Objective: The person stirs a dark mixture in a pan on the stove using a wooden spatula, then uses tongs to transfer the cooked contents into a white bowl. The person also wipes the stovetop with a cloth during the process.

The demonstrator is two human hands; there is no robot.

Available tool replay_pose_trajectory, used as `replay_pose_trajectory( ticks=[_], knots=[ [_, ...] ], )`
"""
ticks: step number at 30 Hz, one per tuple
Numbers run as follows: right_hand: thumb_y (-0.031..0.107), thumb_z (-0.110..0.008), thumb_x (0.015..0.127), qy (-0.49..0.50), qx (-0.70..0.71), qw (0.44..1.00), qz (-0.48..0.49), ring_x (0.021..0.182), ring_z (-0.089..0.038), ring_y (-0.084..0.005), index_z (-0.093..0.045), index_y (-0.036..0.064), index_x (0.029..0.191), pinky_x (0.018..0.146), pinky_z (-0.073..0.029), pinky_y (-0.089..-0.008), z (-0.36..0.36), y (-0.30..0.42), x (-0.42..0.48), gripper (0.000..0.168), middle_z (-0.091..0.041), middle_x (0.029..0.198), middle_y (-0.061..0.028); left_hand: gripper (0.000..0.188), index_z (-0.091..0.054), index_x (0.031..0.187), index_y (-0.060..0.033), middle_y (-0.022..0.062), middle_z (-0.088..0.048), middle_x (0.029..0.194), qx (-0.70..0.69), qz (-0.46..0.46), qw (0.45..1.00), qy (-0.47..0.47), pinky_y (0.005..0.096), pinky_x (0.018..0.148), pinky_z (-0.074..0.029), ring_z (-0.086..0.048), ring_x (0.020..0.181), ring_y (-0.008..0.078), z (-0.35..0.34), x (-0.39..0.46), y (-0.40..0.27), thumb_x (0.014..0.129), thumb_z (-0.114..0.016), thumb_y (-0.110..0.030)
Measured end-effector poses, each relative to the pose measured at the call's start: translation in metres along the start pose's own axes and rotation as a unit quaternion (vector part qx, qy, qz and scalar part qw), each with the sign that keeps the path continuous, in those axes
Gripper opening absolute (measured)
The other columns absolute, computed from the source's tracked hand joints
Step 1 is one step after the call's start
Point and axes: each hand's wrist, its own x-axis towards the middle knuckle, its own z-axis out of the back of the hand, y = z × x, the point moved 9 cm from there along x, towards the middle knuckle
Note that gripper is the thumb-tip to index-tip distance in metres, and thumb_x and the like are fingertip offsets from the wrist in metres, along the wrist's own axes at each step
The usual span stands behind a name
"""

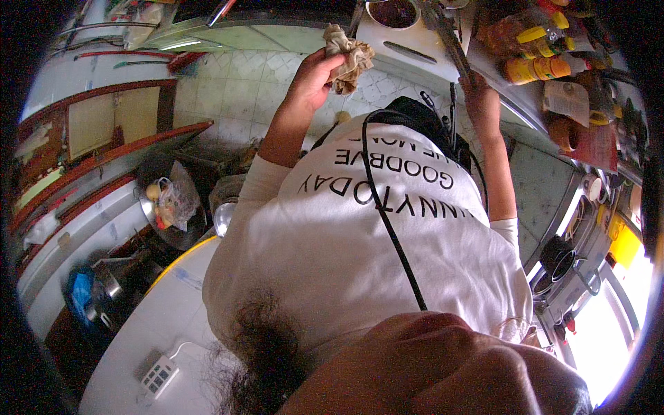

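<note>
My left hand [316,78] is raised, its thumb and fingers closed on a crumpled piece of brown cloth or paper [350,59]. My right hand [480,96] is at the counter edge, at the lower end of a long dark bar-like object [448,39]. Its fingers are in shadow, so I cannot tell whether they grip the bar. Between the hands is a white board or panel [384,41] with a dark oval slot. A round vessel with dark contents [392,13] sits at its far side.
Bottles with yellow caps [537,70] crowd the counter at right. A black pot [560,259] stands farther down that side. On my left are an open wooden cabinet door [119,158], a metal bowl [150,215] with a plastic bag, and a white table [171,290] bearing a power strip [160,377].
</note>
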Motion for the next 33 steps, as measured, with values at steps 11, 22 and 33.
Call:
replay_pose_trajectory(
  ticks=[11, 22, 33],
  knots=[
    [0.034, -0.051, 0.087, -0.032, -0.074, 0.996, 0.042, 0.072, -0.06, -0.037, -0.054, 0.012, 0.111, 0.059, -0.048, -0.0463, 0.015, 0.038, 0.005, 0.033, -0.063, 0.086, -0.0165, 0.023, -0.06, 0.101, -0.003, 0.006, -0.064, 0.093, 0.004, 0.007, 1.0, -0.01, 0.0314, 0.074, -0.048, -0.063, 0.084, 0.0173, -0.001, -0.001, 0.002, 0.079, -0.061, -0.011],
    [0.033, -0.056, 0.085, 0.016, -0.05, 0.998, 0.031, 0.08, -0.059, -0.0399, -0.056, 0.008, 0.11, 0.066, -0.047, -0.0457, 0.005, 0.037, 0.016, 0.035, -0.062, 0.09, -0.0195, 0.023, -0.06, 0.1, -0.0032, 0.0058, -0.064, 0.09, 0.046, 0.03, 0.998, -0.009, 0.0319, 0.069, -0.049, -0.063, 0.079, 0.0177, -0.006, -0.004, 0.003, 0.078, -0.06, -0.011],
    [0.033, -0.055, 0.085, -0.018, -0.086, 0.994, 0.071, 0.071, -0.061, -0.0369, -0.05, 0.015, 0.12, 0.058, -0.049, -0.0457, 0.013, 0.041, 0.02, 0.039, -0.063, 0.086, -0.0156, 0.024, -0.06, 0.101, -0.002, 0.0058, -0.064, 0.09, 0.025, 0.028, 0.999, -0.006, 0.0304, 0.072, -0.048, -0.063, 0.08, 0.0177, -0.009, -0.005, 0.003, 0.078, -0.061, -0.01]
  ],
)
